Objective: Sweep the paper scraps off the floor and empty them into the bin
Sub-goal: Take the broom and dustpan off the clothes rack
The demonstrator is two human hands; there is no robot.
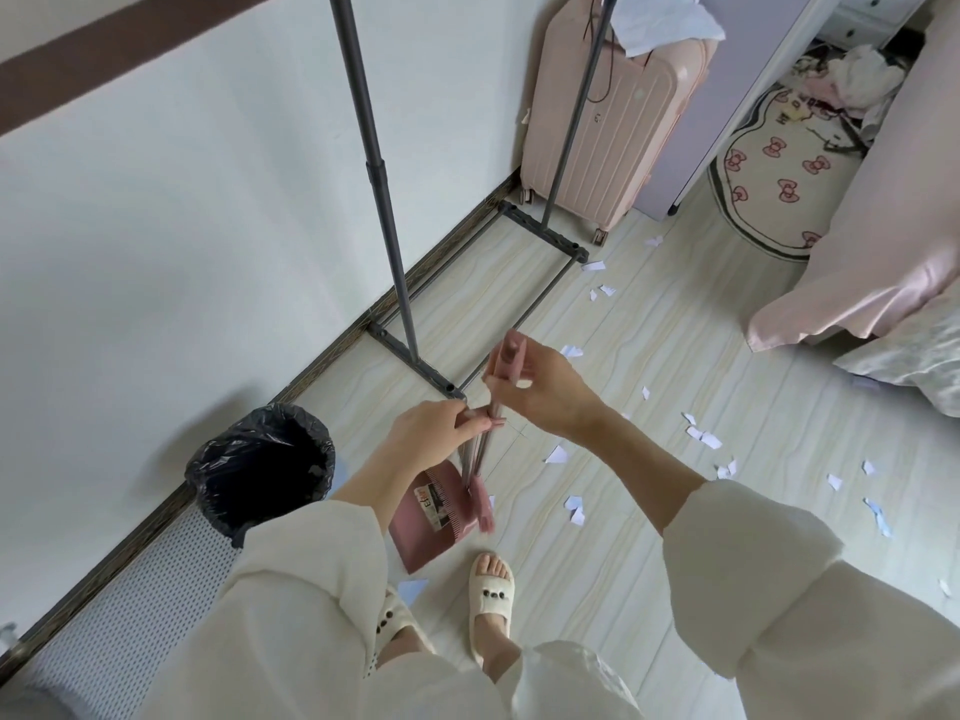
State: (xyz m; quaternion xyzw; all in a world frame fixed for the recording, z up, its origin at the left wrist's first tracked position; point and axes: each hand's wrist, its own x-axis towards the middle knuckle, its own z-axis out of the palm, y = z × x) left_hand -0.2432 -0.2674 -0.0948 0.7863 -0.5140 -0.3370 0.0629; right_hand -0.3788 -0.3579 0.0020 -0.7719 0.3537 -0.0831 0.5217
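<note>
A pink dustpan (pixel 422 532) stands on the pale floor just ahead of my feet, with a pink broom head (pixel 484 504) against it. Two thin metal handles rise from them, ending in a pink grip (pixel 509 358). My right hand (pixel 540 389) grips the pink top of the handles. My left hand (pixel 434 433) pinches the metal shafts lower down. Several white paper scraps (pixel 557 454) lie scattered over the floor to the right, from near the dustpan out past the rack. A bin with a black bag (pixel 265 467) stands by the wall, left of the dustpan.
A grey clothes rack (pixel 387 210) stands along the wall, its base bar (pixel 415 358) on the floor ahead. A pink suitcase (pixel 608 127) stands behind it. A pink-covered bed (pixel 883 241) and a rug (pixel 774 184) lie right. A white perforated mat (pixel 130 621) lies by the wall.
</note>
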